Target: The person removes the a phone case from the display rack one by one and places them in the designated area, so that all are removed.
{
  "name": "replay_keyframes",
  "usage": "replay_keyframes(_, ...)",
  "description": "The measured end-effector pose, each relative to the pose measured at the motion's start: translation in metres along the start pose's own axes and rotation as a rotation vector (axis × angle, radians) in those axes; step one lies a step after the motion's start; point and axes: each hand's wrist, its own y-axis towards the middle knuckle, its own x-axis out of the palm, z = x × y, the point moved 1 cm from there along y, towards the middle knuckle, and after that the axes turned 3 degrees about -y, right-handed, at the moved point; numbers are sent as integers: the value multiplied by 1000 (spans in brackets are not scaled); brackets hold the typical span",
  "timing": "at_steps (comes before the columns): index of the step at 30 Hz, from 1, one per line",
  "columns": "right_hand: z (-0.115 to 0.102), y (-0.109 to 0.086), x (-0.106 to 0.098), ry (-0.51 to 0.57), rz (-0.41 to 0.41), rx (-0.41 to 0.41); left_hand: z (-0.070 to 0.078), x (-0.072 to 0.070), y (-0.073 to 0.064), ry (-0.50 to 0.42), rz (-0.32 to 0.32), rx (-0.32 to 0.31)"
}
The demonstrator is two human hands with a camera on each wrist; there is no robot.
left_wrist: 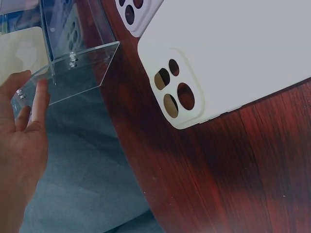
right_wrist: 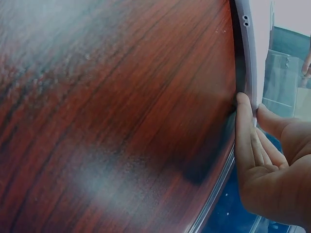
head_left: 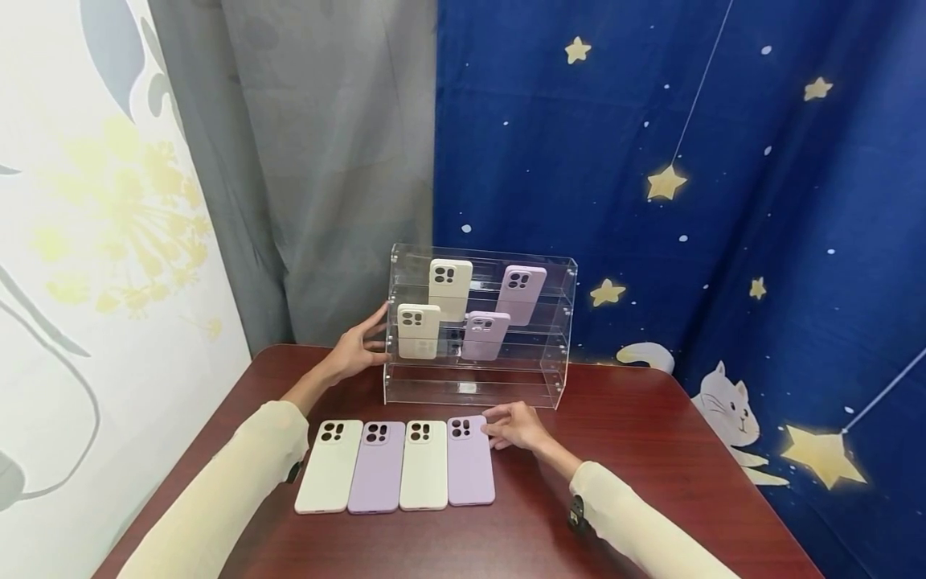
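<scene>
A clear acrylic display rack (head_left: 473, 388) stands on the table, holding cream and purple phone cases on its tiers. My left hand (head_left: 352, 351) rests against the rack's left side panel, its fingers fairly straight; the left wrist view shows that hand (left_wrist: 24, 141) at the panel's edge. In front of the rack, phone cases lie in a row: cream (head_left: 329, 470), purple (head_left: 376, 470), cream (head_left: 424, 470) and purple (head_left: 472, 466). My right hand (head_left: 517, 426) pinches the rightmost purple case by its upper right corner. In the right wrist view, thumb and fingers (right_wrist: 245, 131) lie on opposite faces of the case (right_wrist: 250, 53).
On the rack, a cream case (head_left: 450, 281) and a purple case (head_left: 522, 291) stand on a higher tier, with another cream case (head_left: 418, 331) and purple case (head_left: 486, 336) lower down. The dark red wooden table (head_left: 622, 498) has curtains (head_left: 506, 161) behind it.
</scene>
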Motion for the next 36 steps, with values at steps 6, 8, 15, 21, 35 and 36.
replay_keyframes(6,1,-1,-2,-65,24,-28,1,1,-2,18,1,-14)
replay_keyframes(8,3,-2,-1,-87,29,-37,1,1,-4,25,0,-16)
replay_keyframes(15,4,-2,-2,-145,47,-71,1,2,-5,29,3,-18)
replay_keyframes(21,0,1,-7,-201,73,-110,1,2,-3,17,5,-13)
replay_keyframes(35,-21,7,-39,-287,205,-191,0,2,0,28,1,-13)
replay_keyframes(36,-23,8,-41,-289,213,-200,0,2,0,28,4,-19)
